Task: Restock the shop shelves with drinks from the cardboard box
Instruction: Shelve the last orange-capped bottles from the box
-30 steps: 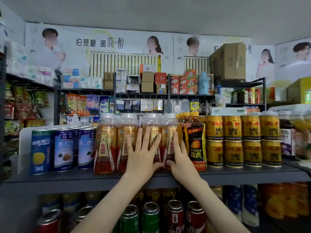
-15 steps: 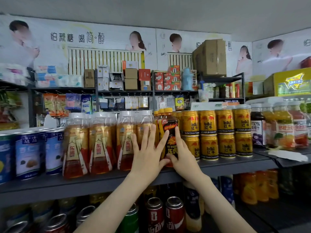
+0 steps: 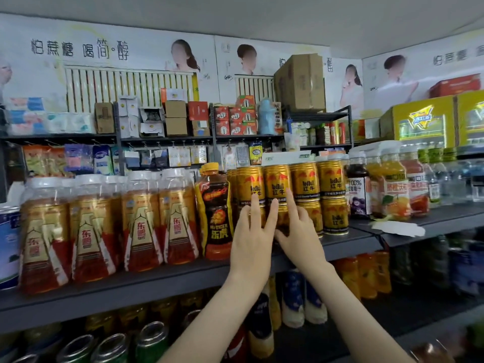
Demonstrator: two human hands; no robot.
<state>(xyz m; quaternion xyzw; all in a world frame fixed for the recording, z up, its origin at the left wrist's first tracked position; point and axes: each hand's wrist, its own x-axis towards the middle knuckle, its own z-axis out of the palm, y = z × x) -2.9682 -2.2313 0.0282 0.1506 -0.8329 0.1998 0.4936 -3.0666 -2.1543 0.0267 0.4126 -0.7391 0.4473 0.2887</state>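
At the gold cans (image 3: 332, 185) — hands (image 3: 252, 241) (image 3: 301, 241) raised, fingers (image 3: 254, 206) upward.

The grey shelf (image 3: 131, 292) carries, left to right, a blue can (image 3: 7, 244), white-capped amber bottles (image 3: 89, 231), a dark bottle (image 3: 217, 218), gold cans (image 3: 332, 200) stacked two high, and juice bottles (image 3: 392, 189).

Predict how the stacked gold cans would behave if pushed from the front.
The gold cans stand two high, so a shove could probably topple the upper row. Their metal walls look rigid, unlikely to dent. The shelf looks smooth, so they would likely slide.
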